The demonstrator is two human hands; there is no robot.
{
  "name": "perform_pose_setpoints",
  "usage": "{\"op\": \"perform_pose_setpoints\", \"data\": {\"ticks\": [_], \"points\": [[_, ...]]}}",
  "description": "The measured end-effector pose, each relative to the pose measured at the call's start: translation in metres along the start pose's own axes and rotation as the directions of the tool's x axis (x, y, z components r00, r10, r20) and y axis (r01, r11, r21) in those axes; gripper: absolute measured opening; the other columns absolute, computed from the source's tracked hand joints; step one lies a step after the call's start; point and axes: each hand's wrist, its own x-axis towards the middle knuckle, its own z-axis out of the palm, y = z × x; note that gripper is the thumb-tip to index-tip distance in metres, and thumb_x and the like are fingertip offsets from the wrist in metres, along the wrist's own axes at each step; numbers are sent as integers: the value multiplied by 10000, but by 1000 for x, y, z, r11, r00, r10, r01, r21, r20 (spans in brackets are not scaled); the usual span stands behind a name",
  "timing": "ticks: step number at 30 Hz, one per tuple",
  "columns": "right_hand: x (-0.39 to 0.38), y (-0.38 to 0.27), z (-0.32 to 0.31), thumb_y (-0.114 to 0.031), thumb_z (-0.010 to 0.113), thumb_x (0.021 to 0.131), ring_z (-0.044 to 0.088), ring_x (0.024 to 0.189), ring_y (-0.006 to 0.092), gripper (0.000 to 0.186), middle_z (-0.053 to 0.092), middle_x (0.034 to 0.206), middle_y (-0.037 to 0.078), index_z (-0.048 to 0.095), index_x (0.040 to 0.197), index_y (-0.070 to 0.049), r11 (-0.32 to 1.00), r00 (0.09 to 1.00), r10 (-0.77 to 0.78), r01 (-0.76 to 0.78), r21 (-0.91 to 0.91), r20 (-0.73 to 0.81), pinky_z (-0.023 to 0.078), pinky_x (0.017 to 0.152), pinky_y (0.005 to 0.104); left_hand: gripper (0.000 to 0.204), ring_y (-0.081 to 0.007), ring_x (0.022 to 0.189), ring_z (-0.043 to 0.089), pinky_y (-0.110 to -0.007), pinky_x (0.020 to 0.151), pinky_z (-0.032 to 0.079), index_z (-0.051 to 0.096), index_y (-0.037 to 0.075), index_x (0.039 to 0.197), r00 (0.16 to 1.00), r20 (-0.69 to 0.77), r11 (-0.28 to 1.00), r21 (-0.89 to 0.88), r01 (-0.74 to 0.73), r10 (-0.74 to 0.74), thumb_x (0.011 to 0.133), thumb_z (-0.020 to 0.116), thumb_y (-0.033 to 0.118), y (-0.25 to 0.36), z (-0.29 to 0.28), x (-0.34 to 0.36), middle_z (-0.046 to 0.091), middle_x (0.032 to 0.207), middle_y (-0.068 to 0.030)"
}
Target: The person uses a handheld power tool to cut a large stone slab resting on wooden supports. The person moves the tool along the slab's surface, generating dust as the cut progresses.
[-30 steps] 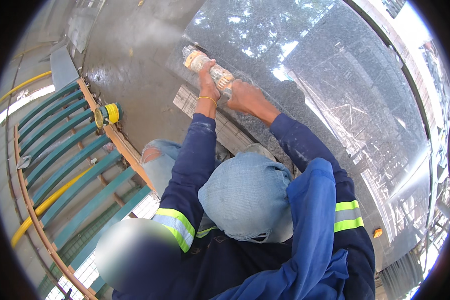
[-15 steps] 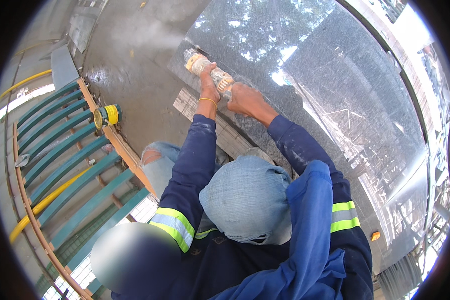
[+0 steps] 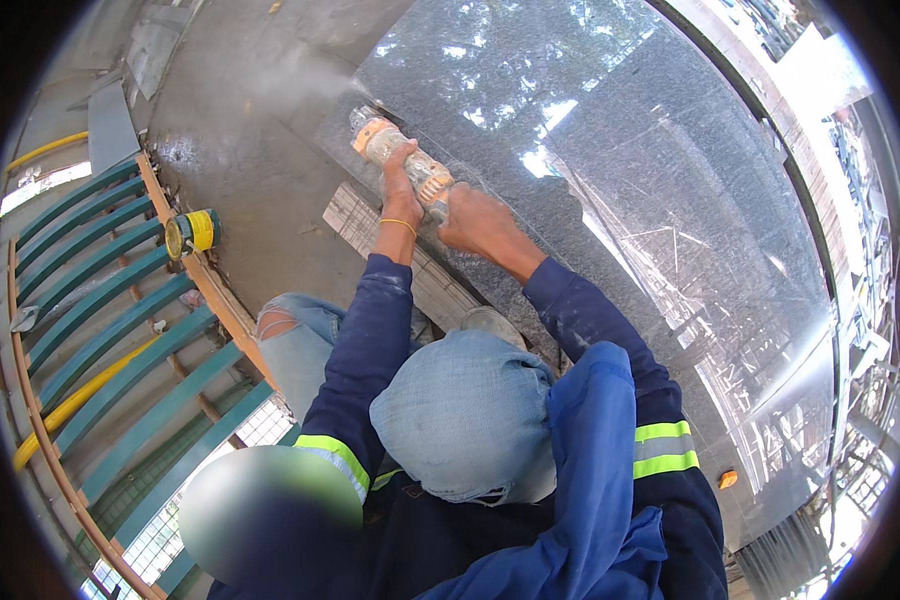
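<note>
A yellow-and-green cylinder [image 3: 192, 233] sits on the brown-railed, green-slatted frame [image 3: 222, 298]; the left hand [image 3: 398, 192] wraps round a dusty orange-and-white cylindrical power tool [image 3: 376, 142] at the polished grey stone slab's [image 3: 660, 180] left corner; the right hand [image 3: 482, 224] clasps the tool's rear.

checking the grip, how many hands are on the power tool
2. The left hand is on the body of the power tool; the right hand is at its rear end. Some fingers are hidden, but no third hand shows.
</note>
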Motion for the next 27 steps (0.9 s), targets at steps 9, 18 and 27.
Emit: {"op": "perform_pose_setpoints", "data": {"ticks": [9,18,27], "points": [[11,3,7,-144,628,763,700,920,458,373,690,958,314,615,1017,128,999,1000,7,-6,46,-20,557,819,509,360,-287,730,646,-466,660,585,535,65,1089,1000,-3,1000,1,-12,12,835,711,252,6,2,5,577,879,-103],[-8,1,-4,-150,637,782,701,962,445,389,697,1013,279,605,1073,106,999,999,40,-40,1,27,562,851,496,293,-249,680,642,-439,606,579,526,78,1047,1000,1,1000,-11,12,-12,854,693,223,-2,3,-8,580,846,-81],[17,7,12,-153,637,791,698,1011,425,391,694,1065,282,606,1093,94,995,995,96,-96,-1,22,563,861,490,299,-281,707,648,-456,642,580,525,87,1059,1000,-18,1000,18,-19,19,848,691,219,4,1,9,581,849,-93]]}}
